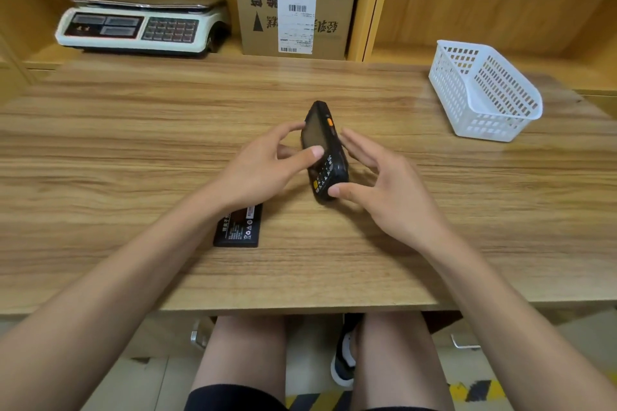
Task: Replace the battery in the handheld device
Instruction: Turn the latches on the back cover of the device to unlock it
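Head view looks down on a wood-grain surface (133,130) with pale and brown streaks running left to right, its front edge above the seated person's bare knees. Near the middle of it, the black handheld device (322,147) stands tilted on its long edge, screen and keypad facing left, an orange side button near its top. The left hand (263,167) has its fingers (310,153) spread, thumb tip pressed on the screen and other fingertips touching the device's upper left edge. The right hand (384,187) is also spread wide, thumb tip touching the device's lower end and the other fingers lying along its right side; both hands steady it rather than wrap it. A black battery (238,228) with a printed label lies flat on the surface under the left wrist, near the device but apart from it.

At the far right sits a white perforated basket (484,90). Behind the surface, yellow wooden shelving (377,0) holds a white weighing scale (140,25) and a taped cardboard box (293,10) with a barcode label. Below, grey floor shows a yellow-and-black striped marking (467,390).
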`<state>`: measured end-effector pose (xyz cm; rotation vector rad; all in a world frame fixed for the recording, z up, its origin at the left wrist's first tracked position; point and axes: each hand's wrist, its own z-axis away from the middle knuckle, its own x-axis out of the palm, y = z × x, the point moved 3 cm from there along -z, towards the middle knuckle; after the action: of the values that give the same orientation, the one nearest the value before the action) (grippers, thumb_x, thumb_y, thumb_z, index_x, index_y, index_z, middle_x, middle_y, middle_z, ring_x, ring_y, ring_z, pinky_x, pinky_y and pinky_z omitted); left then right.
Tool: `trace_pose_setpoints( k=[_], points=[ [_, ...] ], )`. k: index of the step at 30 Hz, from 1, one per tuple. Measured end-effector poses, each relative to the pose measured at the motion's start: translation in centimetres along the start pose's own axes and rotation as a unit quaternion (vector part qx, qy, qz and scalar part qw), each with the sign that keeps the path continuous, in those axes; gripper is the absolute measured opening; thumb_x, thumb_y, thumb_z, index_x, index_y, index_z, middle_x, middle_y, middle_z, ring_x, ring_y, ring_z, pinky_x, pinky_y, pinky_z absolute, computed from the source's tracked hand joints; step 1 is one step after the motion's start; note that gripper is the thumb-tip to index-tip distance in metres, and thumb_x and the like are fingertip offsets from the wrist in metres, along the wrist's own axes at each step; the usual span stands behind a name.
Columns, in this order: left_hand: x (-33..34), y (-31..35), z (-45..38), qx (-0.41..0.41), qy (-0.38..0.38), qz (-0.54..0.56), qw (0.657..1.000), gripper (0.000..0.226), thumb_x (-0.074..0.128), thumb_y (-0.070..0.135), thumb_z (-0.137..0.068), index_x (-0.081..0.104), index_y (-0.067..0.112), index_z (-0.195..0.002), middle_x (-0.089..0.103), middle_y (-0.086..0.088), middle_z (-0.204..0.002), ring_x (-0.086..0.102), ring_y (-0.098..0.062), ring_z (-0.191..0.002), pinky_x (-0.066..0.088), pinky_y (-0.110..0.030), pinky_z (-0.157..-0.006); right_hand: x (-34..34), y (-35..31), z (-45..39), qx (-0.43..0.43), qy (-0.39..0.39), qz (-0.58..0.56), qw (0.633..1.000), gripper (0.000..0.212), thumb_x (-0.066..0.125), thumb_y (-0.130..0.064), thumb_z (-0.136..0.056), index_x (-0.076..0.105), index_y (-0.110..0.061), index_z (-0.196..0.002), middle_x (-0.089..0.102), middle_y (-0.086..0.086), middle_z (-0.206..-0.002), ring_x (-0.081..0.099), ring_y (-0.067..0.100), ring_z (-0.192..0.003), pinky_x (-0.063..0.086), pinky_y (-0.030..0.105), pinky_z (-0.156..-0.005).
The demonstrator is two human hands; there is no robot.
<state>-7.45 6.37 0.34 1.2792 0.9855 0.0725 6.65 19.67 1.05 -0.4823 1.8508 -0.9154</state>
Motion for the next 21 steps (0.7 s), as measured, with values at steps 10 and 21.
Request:
trace_pose_setpoints(
  k=[10, 21],
  points=[
    [-2.1, -0.7, 0.2, -0.021, 0.047, 0.042, 0.998, 0.065, 0.072, 0.046, -0.084, 0.050, 0.028, -0.143, 0.078, 0.012, -0.097, 0.066, 0.002, -0.105, 0.041, -0.020, -0.096, 2.9, -1.7, -0.4, -0.038, -0.020, 0.050, 0.998, 0.085, 0.077, -0.025, -0.082, 0.029, -0.035, -0.151, 0.039, -0.018, -0.151, 0.036, -0.001, -0.139, 0.036, 0.031, -0.113],
    [-1.7, -2.4, 0.7, -0.038, 0.039, -0.069, 0.996, 0.050, 0.073, 0.049, -0.076, 0.068, 0.030, -0.123, 0.069, 0.013, -0.125, 0.058, -0.006, -0.123, 0.031, -0.053, -0.114, 2.8, 0.7, -0.4, 0.039, -0.022, 0.197, 0.979, 0.077, 0.068, -0.052, -0.081, 0.041, -0.022, -0.147, 0.040, 0.008, -0.154, 0.027, 0.014, -0.146, 0.007, 0.037, -0.120]
  ],
)
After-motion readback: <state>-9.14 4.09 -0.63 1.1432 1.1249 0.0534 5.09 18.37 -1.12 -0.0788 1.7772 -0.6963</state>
